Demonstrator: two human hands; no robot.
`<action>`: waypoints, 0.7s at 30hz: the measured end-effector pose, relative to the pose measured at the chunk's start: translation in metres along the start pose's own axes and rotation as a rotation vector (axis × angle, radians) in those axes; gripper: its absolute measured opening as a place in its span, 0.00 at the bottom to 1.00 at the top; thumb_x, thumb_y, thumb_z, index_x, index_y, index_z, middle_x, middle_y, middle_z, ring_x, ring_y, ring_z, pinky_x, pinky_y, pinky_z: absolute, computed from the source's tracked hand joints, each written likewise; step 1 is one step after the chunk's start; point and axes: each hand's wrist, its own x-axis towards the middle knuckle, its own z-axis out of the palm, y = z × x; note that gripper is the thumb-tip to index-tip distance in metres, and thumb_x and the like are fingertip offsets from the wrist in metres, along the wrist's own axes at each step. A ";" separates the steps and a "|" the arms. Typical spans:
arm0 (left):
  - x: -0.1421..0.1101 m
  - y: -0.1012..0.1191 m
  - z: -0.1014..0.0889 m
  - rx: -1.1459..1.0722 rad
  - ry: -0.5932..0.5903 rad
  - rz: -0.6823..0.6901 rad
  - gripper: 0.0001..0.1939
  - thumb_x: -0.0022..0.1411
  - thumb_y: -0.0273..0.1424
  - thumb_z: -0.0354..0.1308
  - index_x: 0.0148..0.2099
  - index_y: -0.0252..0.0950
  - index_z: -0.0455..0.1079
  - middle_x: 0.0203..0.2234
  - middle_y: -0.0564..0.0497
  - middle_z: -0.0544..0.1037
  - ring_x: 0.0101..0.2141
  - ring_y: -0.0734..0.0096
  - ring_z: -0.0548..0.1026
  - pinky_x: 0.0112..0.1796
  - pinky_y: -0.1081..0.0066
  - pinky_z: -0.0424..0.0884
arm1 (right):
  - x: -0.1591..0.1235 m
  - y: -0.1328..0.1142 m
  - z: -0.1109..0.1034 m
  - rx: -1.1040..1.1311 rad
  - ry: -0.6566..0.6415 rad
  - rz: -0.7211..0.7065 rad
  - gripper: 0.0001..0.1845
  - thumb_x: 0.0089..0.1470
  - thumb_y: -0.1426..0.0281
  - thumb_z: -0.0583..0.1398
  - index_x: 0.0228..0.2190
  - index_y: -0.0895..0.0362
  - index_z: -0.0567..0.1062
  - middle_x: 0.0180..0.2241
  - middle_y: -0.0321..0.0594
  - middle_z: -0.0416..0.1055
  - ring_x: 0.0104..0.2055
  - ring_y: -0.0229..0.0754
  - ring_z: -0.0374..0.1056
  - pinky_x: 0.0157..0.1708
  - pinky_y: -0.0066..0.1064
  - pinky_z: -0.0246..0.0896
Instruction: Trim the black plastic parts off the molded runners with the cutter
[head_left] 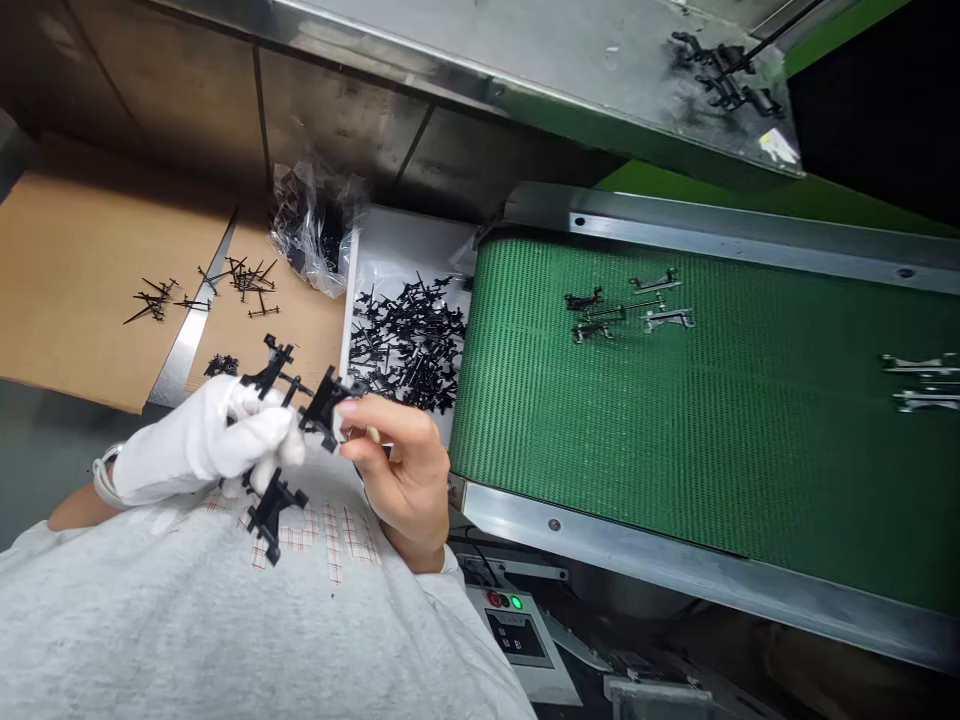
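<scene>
My left hand (202, 435), in a white glove, is closed around the middle of a black plastic moulding (274, 515). Its bracket-like parts stick out above, below and to the right of the glove, joined by thin runners. With thumb and forefinger, my bare right hand (409, 470) pinches the right-hand bracket (324, 402) of that moulding. Whether this bracket is still joined to the rest is hard to see. Beyond my hands lies a white tray (347, 335) with a heap of black plastic pieces (416, 340).
To the right runs a green conveyor belt (600, 430) carrying several black mouldings (667, 318). Thin black runners (251, 280) lie on cardboard (75, 270) at left, beside a clear plastic bag (311, 225). A metal ledge (525, 50) overhangs the back. A control box (525, 640) sits below the belt.
</scene>
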 end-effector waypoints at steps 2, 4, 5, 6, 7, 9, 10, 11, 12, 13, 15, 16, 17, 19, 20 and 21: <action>0.000 0.000 0.000 -0.024 -0.009 0.003 0.20 0.43 0.51 0.55 0.18 0.40 0.65 0.06 0.57 0.63 0.07 0.80 0.58 0.09 0.79 0.54 | -0.001 0.003 0.000 0.032 0.041 -0.011 0.19 0.66 0.67 0.60 0.57 0.43 0.70 0.36 0.32 0.79 0.28 0.35 0.73 0.25 0.28 0.69; 0.001 -0.001 0.000 -0.077 0.050 0.044 0.19 0.44 0.50 0.55 0.18 0.39 0.66 0.06 0.59 0.63 0.06 0.81 0.56 0.09 0.79 0.53 | -0.002 0.004 0.001 0.073 0.047 -0.014 0.19 0.67 0.66 0.60 0.58 0.45 0.70 0.34 0.32 0.78 0.26 0.35 0.72 0.24 0.28 0.69; 0.001 -0.001 0.000 -0.102 0.085 0.064 0.19 0.45 0.50 0.54 0.19 0.39 0.66 0.06 0.59 0.61 0.06 0.82 0.55 0.09 0.80 0.53 | -0.003 0.004 0.001 0.089 0.042 -0.016 0.19 0.67 0.65 0.60 0.58 0.45 0.70 0.32 0.31 0.78 0.25 0.35 0.71 0.24 0.28 0.69; 0.002 -0.001 0.000 -0.119 0.103 0.077 0.19 0.46 0.50 0.55 0.19 0.39 0.66 0.06 0.60 0.60 0.06 0.82 0.54 0.09 0.80 0.53 | -0.003 0.004 0.002 0.098 0.034 -0.015 0.19 0.67 0.64 0.60 0.58 0.45 0.70 0.32 0.31 0.78 0.24 0.34 0.70 0.23 0.28 0.69; 0.002 -0.001 0.000 -0.128 0.108 0.085 0.19 0.46 0.49 0.55 0.19 0.39 0.66 0.05 0.60 0.60 0.06 0.83 0.54 0.09 0.80 0.53 | -0.004 0.003 0.002 0.099 0.025 -0.012 0.19 0.67 0.64 0.60 0.58 0.45 0.70 0.32 0.31 0.78 0.23 0.34 0.70 0.23 0.28 0.69; 0.003 -0.001 0.000 -0.128 0.076 0.089 0.19 0.46 0.49 0.56 0.18 0.39 0.65 0.06 0.60 0.60 0.07 0.83 0.55 0.10 0.81 0.53 | -0.004 0.003 0.003 0.092 0.015 -0.004 0.19 0.66 0.63 0.60 0.58 0.45 0.70 0.35 0.32 0.80 0.23 0.34 0.69 0.23 0.28 0.69; 0.003 -0.001 0.000 -0.125 0.061 0.094 0.19 0.47 0.48 0.56 0.19 0.38 0.66 0.06 0.60 0.61 0.07 0.84 0.56 0.10 0.82 0.54 | -0.004 0.003 0.003 0.087 0.012 -0.003 0.19 0.66 0.63 0.60 0.58 0.45 0.70 0.37 0.33 0.81 0.23 0.34 0.69 0.23 0.28 0.69; 0.003 0.000 0.000 -0.122 0.050 0.101 0.19 0.48 0.48 0.57 0.19 0.38 0.66 0.07 0.59 0.62 0.07 0.84 0.56 0.11 0.82 0.54 | -0.004 0.003 0.004 0.081 0.009 -0.004 0.19 0.66 0.63 0.60 0.58 0.45 0.70 0.38 0.33 0.81 0.22 0.33 0.68 0.23 0.28 0.69; 0.003 0.000 0.000 -0.120 0.043 0.103 0.19 0.48 0.48 0.57 0.20 0.38 0.67 0.07 0.59 0.62 0.07 0.84 0.56 0.11 0.82 0.53 | -0.003 0.003 0.004 0.077 0.006 -0.009 0.19 0.66 0.63 0.60 0.58 0.45 0.70 0.39 0.33 0.81 0.22 0.33 0.68 0.23 0.28 0.69; 0.003 0.000 0.000 -0.117 0.036 0.101 0.19 0.48 0.49 0.57 0.20 0.38 0.68 0.07 0.59 0.62 0.07 0.83 0.57 0.11 0.82 0.53 | -0.003 0.003 0.004 0.075 0.003 -0.014 0.19 0.67 0.64 0.60 0.58 0.44 0.70 0.39 0.33 0.80 0.22 0.33 0.67 0.23 0.28 0.69; 0.003 -0.002 0.000 -0.111 0.031 0.087 0.19 0.47 0.49 0.57 0.20 0.38 0.69 0.07 0.59 0.62 0.07 0.82 0.56 0.10 0.80 0.52 | -0.001 0.004 0.004 0.075 -0.003 -0.026 0.19 0.67 0.65 0.60 0.58 0.45 0.70 0.37 0.32 0.80 0.23 0.33 0.67 0.23 0.28 0.69; 0.003 -0.002 -0.001 -0.108 0.027 0.079 0.20 0.47 0.50 0.57 0.20 0.38 0.69 0.07 0.59 0.62 0.07 0.81 0.56 0.10 0.79 0.51 | -0.001 0.004 0.004 0.075 -0.005 -0.032 0.19 0.67 0.65 0.60 0.58 0.45 0.70 0.36 0.32 0.79 0.23 0.34 0.68 0.24 0.28 0.69; 0.002 -0.003 -0.001 -0.105 0.023 0.077 0.20 0.48 0.50 0.57 0.20 0.38 0.70 0.07 0.58 0.63 0.07 0.81 0.56 0.10 0.79 0.51 | 0.000 0.004 0.004 0.073 -0.003 -0.035 0.19 0.67 0.66 0.60 0.58 0.45 0.70 0.35 0.32 0.78 0.23 0.34 0.67 0.23 0.28 0.68; 0.003 -0.005 -0.001 -0.103 0.025 0.107 0.19 0.51 0.49 0.58 0.22 0.38 0.72 0.08 0.57 0.64 0.08 0.79 0.58 0.10 0.78 0.52 | 0.000 0.004 0.005 0.066 0.002 -0.038 0.19 0.67 0.66 0.60 0.58 0.45 0.70 0.33 0.31 0.77 0.23 0.35 0.66 0.23 0.28 0.67; 0.004 -0.005 -0.001 -0.105 0.037 0.138 0.19 0.53 0.48 0.58 0.24 0.38 0.73 0.09 0.57 0.65 0.09 0.77 0.60 0.10 0.78 0.52 | 0.001 0.004 0.005 0.063 0.004 -0.037 0.19 0.67 0.66 0.60 0.58 0.45 0.70 0.32 0.31 0.77 0.23 0.35 0.65 0.23 0.29 0.67; 0.005 -0.005 0.000 -0.107 0.055 0.173 0.18 0.55 0.47 0.58 0.26 0.38 0.75 0.09 0.56 0.67 0.10 0.76 0.63 0.11 0.78 0.54 | 0.001 0.004 0.005 0.061 0.004 -0.036 0.18 0.67 0.66 0.60 0.57 0.45 0.70 0.32 0.31 0.76 0.22 0.35 0.65 0.22 0.29 0.67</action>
